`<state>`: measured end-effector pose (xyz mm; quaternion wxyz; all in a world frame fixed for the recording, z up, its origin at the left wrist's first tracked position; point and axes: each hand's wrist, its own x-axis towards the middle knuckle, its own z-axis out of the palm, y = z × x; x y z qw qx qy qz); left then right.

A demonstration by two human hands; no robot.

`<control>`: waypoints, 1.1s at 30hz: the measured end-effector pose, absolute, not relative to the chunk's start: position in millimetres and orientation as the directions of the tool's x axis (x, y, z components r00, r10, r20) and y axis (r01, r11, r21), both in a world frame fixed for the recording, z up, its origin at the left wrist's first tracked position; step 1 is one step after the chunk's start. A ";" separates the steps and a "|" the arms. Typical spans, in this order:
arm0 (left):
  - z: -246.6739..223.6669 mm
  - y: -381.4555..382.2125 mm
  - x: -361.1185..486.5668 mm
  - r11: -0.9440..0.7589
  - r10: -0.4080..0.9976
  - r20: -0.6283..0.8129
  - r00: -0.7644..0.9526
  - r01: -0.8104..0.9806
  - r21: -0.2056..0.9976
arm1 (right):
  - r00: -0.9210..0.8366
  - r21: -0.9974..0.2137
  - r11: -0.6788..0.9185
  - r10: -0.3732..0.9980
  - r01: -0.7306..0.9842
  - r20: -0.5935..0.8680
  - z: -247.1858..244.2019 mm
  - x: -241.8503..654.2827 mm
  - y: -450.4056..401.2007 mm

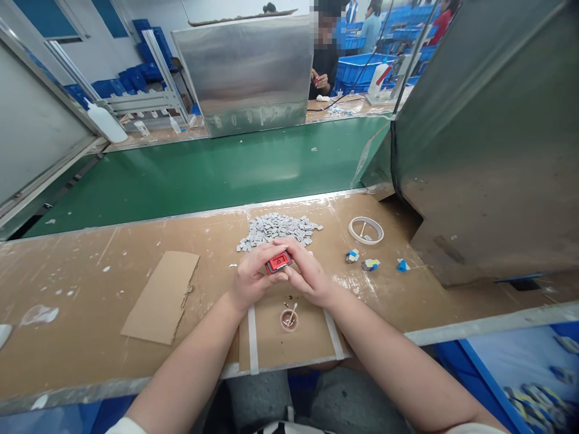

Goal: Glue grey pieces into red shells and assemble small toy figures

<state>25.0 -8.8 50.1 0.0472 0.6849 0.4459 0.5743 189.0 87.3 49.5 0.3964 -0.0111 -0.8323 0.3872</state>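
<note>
Between my two hands is a small red rectangular part with a dark edge, held up over the brown work surface. My left hand grips its left side, with fingers along the top and the thumb below. On its right side, my right hand closes round it, thumb at the lower edge. Just behind the hands lies a pile of small grey pieces. Nearer my body, a small clear cup holds reddish contents and a white stick.
A cardboard sheet lies at left. At right are a tape roll and small blue and yellow pieces. Beyond the bench runs a green belt. A large metal panel stands at right. Across the belt sits a person.
</note>
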 end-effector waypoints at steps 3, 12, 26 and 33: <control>51.3 -7.9 24.8 -0.607 0.664 0.746 -0.046 0.550 0.574 | -0.683 -0.662 0.691 0.335 -0.290 0.649 48.2 190.0 86.7; 35.1 2.4 33.0 -0.422 0.863 0.425 -0.274 0.072 0.904 | -0.645 -0.857 0.487 0.603 -0.168 0.469 44.1 194.3 97.9; 50.8 10.2 29.8 -0.078 0.991 -0.014 -0.136 -0.648 0.758 | -0.858 -0.681 0.642 0.512 0.353 0.039 39.3 245.0 40.7; 55.8 6.6 26.9 0.059 0.994 -0.099 -0.040 -0.568 0.821 | -0.868 -0.670 0.660 0.495 0.341 0.046 38.2 245.2 38.1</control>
